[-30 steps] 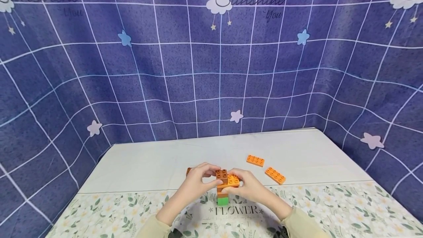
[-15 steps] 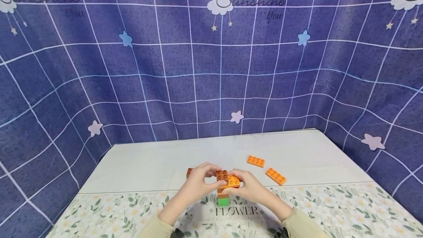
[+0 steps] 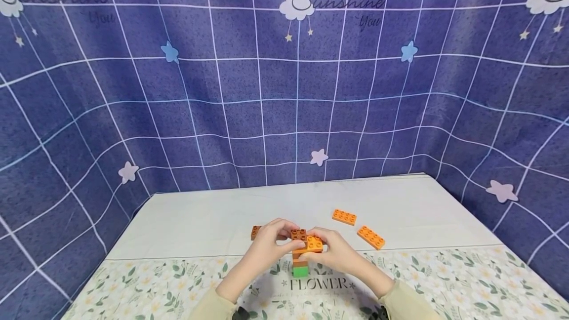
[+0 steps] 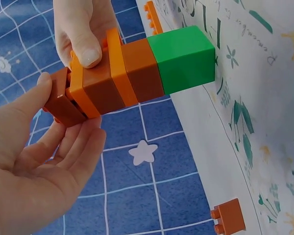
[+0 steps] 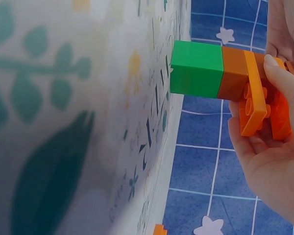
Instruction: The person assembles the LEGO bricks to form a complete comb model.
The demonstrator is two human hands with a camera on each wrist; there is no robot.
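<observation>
A tower of toy building bricks stands upright on the table. Its base is a green brick [image 3: 300,271], with brown bricks [image 4: 146,67] and orange plates [image 5: 255,95] alternating above it. My left hand [image 3: 268,242] pinches the topmost brown brick [image 4: 63,100] between thumb and fingers. In the left wrist view that brick sits slightly tilted, with a narrow gap showing over the upper orange plate [image 4: 81,88]. From the other side, my right hand [image 3: 333,248] grips the upper part of the tower, thumb on a brown brick and fingers around the plates' overhanging ends.
Two orange plates [image 3: 344,217] [image 3: 371,237] lie on the white part of the table, behind and right of the tower. Another brown brick [image 4: 230,217] lies on the left, partly hidden by my left hand in the head view. A patterned curtain [image 3: 284,112] surrounds the table.
Both hands keep their grip on the tower. My left hand and forearm have shifted very slightly right, and a little more of the loose brown brick shows behind them.
</observation>
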